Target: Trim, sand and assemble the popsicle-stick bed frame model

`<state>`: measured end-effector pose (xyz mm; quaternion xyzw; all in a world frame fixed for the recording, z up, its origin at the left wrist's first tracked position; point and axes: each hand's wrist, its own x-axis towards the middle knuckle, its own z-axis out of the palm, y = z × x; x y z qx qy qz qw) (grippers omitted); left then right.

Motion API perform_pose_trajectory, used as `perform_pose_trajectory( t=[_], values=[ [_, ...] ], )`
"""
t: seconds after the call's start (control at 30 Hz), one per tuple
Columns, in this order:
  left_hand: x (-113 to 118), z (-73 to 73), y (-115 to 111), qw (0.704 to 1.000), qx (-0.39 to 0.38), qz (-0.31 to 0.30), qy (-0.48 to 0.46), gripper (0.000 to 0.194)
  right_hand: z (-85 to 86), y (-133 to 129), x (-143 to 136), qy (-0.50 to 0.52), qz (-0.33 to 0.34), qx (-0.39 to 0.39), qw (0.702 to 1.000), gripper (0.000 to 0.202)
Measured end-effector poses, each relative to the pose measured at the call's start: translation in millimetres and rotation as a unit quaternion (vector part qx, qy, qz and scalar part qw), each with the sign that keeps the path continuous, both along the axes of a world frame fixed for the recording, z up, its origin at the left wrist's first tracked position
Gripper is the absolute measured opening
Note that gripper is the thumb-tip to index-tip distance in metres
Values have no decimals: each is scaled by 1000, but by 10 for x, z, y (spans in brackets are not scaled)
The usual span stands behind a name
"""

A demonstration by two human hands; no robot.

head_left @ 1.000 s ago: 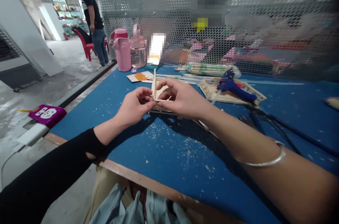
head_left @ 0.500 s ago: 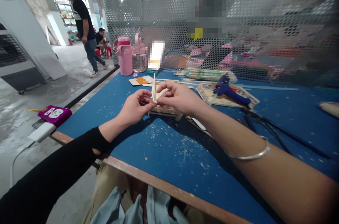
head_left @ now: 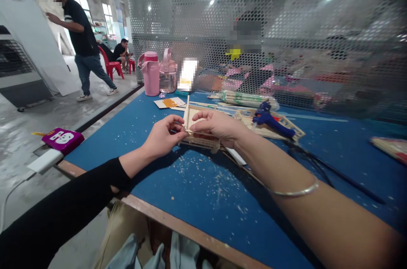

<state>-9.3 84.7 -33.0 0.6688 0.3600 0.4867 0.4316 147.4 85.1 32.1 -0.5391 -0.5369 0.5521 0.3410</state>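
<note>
A small model of pale wooden sticks [head_left: 203, 142] stands on the blue table [head_left: 190, 192], in front of me. My left hand [head_left: 165, 135] pinches its left front corner, where a thin stick stands upright. My right hand [head_left: 216, 127] reaches over the model from the right, thumb and forefinger closed on a small stick piece at the same corner. The two hands' fingertips nearly meet there. My right palm and fingers hide part of the model's back and right side.
A blue glue gun [head_left: 275, 125] lies on another stick frame [head_left: 299, 133] at right. Bagged sticks [head_left: 244, 98], a pink flask [head_left: 151, 75], a clear jug [head_left: 168, 76] and a phone [head_left: 187, 75] stand behind. A purple box [head_left: 65, 140] sits at left. A person [head_left: 82, 40] walks beyond.
The view has shifted slightly, so the table items appear lower. My right fingers have closed in nearer the corner. The walking person has moved left and raised a forearm.
</note>
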Motion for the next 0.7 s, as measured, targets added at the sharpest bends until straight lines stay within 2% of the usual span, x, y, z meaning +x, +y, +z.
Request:
perform_pose_trajectory(
  t=[0.13, 0.3, 0.47, 0.7],
  values=[
    [10, 15, -22, 1000, 4, -16, -1, 24, 16, 12, 29, -11, 19, -15, 1000, 23],
    [8, 16, -28, 1000, 12, -14, 8, 24, 34, -2, 32, -44, 71, 18, 996, 20],
    [-2, 20, -16, 1000, 11, -12, 9, 25, 18, 8, 17, -11, 35, 3, 999, 21],
    [29, 26, -29, 1000, 10, 7, 4, 23, 31, 29, 14, -45, 55, -13, 997, 15]
  ],
)
